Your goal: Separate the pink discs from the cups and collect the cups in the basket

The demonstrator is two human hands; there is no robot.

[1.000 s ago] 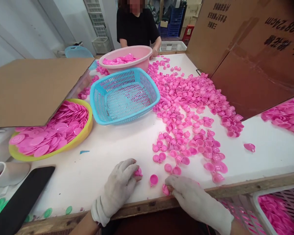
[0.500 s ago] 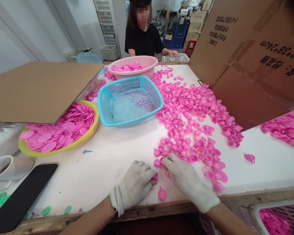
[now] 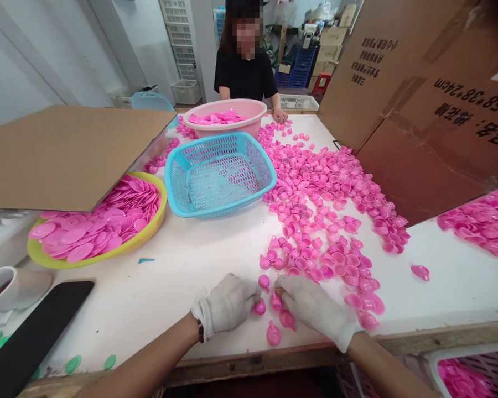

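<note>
My left hand (image 3: 228, 303), in a white glove, is curled with its fingertips pinched on a small pink toy cup (image 3: 259, 307) near the table's front edge. My right hand (image 3: 313, 308), also gloved, lies just to the right, fingers bent over another pink cup (image 3: 276, 302). Two more loose cups (image 3: 273, 334) sit on the white table (image 3: 149, 298) right by the hands. A wide scatter of pink cups (image 3: 327, 210) spreads across the table beyond them.
A blue mesh basket (image 3: 221, 172) stands mid-table. A yellow dish of pink discs (image 3: 95, 221) sits left under a cardboard flap (image 3: 66, 155). A pink basin (image 3: 225, 116) and a person in black (image 3: 244, 72) are at the far end. A black phone (image 3: 29, 337) and large cardboard box (image 3: 431, 99) flank me.
My right hand has pulled back from the pile toward the left hand, bringing cups with it. The left hand has stayed nearly still. The far person's hand has moved.
</note>
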